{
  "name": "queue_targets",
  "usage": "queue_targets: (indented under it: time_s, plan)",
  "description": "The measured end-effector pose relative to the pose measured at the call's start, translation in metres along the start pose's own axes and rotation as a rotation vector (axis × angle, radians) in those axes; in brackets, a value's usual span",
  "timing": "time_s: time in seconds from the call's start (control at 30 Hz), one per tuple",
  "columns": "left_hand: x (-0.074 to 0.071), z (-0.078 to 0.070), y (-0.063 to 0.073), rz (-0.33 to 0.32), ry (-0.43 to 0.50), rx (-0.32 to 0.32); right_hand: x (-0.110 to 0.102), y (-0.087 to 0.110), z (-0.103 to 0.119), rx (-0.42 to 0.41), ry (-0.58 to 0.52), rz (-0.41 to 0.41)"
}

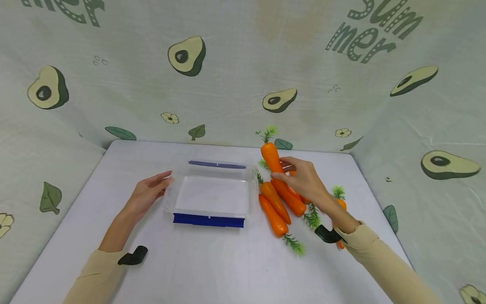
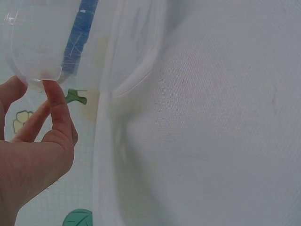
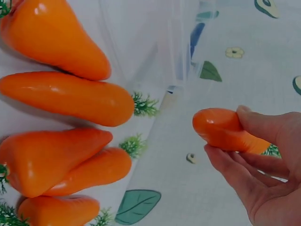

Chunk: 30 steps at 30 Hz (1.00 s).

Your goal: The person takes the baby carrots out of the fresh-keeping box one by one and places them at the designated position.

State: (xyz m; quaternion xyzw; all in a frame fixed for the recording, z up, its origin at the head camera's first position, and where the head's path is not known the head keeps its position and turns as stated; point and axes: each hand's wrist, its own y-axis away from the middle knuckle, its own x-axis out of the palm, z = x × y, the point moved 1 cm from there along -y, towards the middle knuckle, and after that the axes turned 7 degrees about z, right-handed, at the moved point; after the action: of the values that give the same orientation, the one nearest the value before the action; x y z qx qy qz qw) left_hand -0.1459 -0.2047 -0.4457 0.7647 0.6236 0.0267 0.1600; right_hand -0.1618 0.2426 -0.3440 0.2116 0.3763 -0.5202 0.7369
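Note:
In the head view my right hand [image 1: 301, 177] grips an orange carrot [image 1: 270, 155] with a leafy green top, raised over the pile at the table's back. The right wrist view shows that carrot [image 3: 217, 128] pinched between thumb and fingers, its blunt end towards the camera. My left hand [image 1: 146, 193] is at the left side of a clear plastic container [image 1: 214, 196]. In the left wrist view the fingertips [image 2: 51, 87] of the left hand touch the container's edge, fingers fairly straight. The container has blue clips along its front and back, and nothing lies in it.
Several carrots [image 1: 271, 216] lie close to the container's right side, some overlapping, their green tops pointing different ways. Another carrot [image 1: 341, 204] lies farther right, partly hidden by my right forearm. A patterned cloth [image 1: 231, 76] hangs around the white table [image 1: 212, 266].

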Motion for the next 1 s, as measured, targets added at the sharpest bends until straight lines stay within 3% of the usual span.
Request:
queue_targets:
  time_s: [1.0]
  plan:
    - [0.001,0.0,0.001,0.015,0.027,0.012,-0.009,0.084,-0.072,0.179,0.017,-0.119]
